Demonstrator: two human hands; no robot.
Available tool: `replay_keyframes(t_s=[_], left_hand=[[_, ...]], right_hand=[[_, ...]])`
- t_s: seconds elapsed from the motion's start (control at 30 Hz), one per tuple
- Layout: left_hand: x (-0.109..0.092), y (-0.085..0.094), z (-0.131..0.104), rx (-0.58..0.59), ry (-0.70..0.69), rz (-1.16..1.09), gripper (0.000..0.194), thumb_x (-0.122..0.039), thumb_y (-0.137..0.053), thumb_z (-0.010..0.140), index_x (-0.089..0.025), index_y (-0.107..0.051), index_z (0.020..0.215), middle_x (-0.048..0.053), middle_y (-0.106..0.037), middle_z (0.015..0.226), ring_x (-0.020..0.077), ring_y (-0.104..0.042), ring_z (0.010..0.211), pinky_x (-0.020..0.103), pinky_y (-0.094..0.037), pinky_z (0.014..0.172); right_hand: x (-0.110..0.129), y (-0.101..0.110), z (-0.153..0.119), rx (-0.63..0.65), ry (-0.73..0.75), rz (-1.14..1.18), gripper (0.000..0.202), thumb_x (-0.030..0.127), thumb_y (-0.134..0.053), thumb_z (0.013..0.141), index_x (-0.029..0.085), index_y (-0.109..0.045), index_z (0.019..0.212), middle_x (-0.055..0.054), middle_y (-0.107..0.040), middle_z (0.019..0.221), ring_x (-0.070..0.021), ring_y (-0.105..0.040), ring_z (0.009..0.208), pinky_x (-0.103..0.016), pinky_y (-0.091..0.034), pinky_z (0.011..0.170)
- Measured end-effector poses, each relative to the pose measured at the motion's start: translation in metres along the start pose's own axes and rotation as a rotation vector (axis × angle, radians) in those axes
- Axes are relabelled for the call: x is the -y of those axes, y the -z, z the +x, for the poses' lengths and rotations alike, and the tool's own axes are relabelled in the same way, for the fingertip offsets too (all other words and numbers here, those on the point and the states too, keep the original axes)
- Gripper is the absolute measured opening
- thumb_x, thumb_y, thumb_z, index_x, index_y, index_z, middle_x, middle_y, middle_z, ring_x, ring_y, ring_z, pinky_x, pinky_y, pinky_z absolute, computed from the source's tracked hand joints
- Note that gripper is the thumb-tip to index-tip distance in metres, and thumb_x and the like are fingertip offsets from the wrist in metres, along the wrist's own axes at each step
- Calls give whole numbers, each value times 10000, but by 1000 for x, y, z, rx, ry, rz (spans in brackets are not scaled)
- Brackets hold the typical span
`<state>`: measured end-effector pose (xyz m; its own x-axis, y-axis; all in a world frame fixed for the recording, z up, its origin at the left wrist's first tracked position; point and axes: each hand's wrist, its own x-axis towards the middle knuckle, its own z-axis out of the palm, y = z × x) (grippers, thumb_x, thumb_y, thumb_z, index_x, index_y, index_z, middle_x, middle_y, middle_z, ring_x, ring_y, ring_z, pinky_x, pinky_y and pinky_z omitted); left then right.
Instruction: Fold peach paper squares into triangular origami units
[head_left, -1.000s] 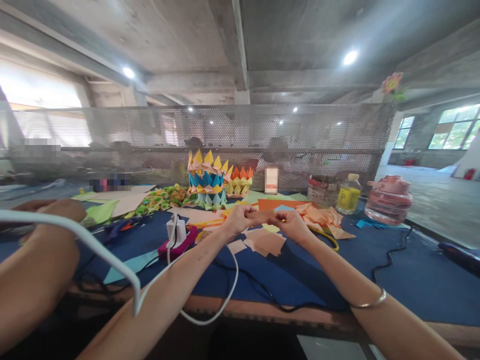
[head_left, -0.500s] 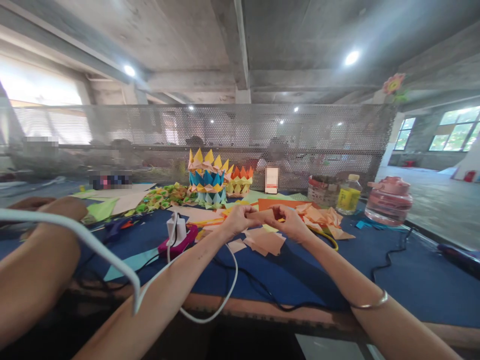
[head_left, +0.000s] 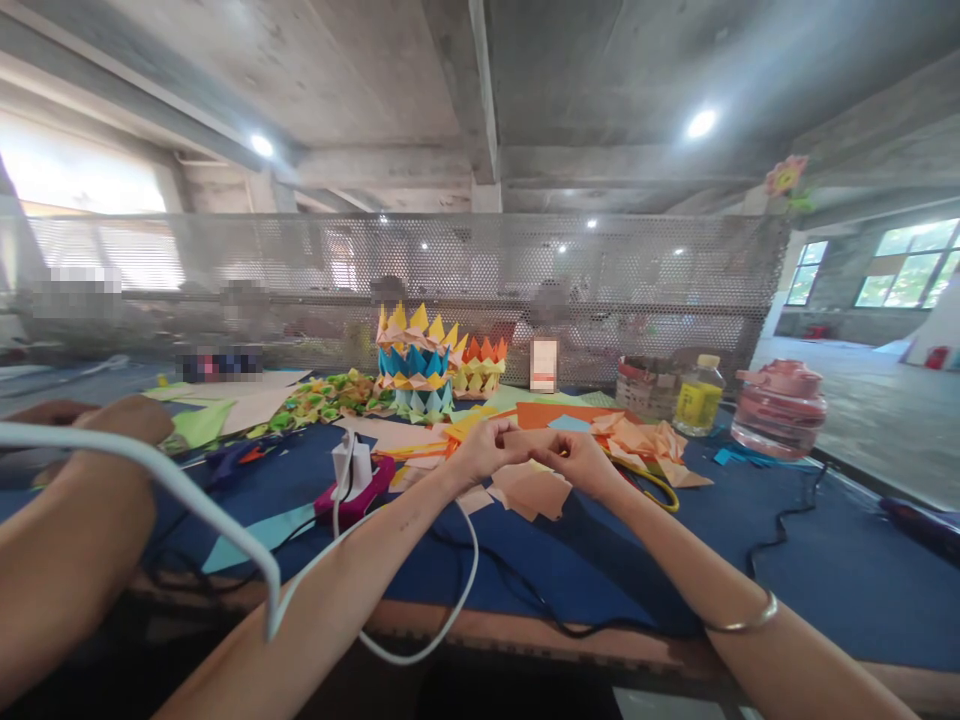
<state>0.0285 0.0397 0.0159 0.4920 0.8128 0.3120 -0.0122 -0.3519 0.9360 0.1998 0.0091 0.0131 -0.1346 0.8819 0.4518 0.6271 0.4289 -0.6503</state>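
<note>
- Two bare hands, yours, meet over a small piece of peach paper, up and to the right of the purple power strip, the landmark for all that follows.
- Your left hand pinches the paper's near-left end between thumb and fingers; your right hand has its fingertips together on the other end. Both grips are closed on the one piece, which appears to be folded, though the crease is too small to make out.
- Finished, by the look of them: a stack of paper crowns in yellow, blue and pale green, standing behind the power strip, with an orange-and-yellow crown just beside it.
- Unfinished, in all likelihood: the piece between your fingers, not yet set down.
- Unused, it seems: flat peach sheets, loosely overlapped to the right of the power strip, below your hands.
- Farther right of the power strip, beyond your right hand, rumpled peach pieces lie heaped; whether they are folded parts or scraps, you cannot tell from here.
- Left of the power strip, a co-worker's arm reaches over the same blue table.
</note>
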Motion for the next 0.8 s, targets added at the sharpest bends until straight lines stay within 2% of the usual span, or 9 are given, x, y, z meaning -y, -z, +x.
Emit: replay_keyframes(t_s=[0.27, 0.5, 0.67, 0.8], left_hand=[[2, 2, 1, -3, -13, 39, 430, -393, -770, 481, -122, -518, 701, -28, -508, 583, 81, -455, 516, 202, -315, 496], [4, 4, 2, -24, -26, 169, 381, -368, -756, 504, -114, -544, 693, -41, -483, 541, 72, -413, 482, 195, -282, 456], [4, 3, 2, 14, -44, 43, 282, -242, -723, 540, -114, -547, 718, -10, -556, 626, 98, -506, 579, 204, -364, 546], [10, 4, 6, -20, -49, 53, 222, -168, -708, 538, -117, -529, 658, -16, -546, 599, 102, -518, 576, 207, -371, 552]], right_hand=[[-1, 2, 1, -11, -20, -23, 428, 559, -561, 650, 165, -451, 527, 29, -418, 514, -91, -363, 504, -231, -281, 478], [-5, 1, 3, -11, -15, -41, 428, 561, -552, 661, 161, -459, 542, 26, -424, 523, -93, -374, 509, -231, -287, 482], [-7, 3, 3, -25, -23, -46, 412, 532, -566, 673, 159, -456, 539, 33, -414, 510, -82, -353, 490, -221, -270, 462], [-6, 4, 2, -41, 3, -35, 404, 518, -567, 683, 161, -449, 535, 37, -408, 500, -78, -342, 482, -211, -254, 444]])
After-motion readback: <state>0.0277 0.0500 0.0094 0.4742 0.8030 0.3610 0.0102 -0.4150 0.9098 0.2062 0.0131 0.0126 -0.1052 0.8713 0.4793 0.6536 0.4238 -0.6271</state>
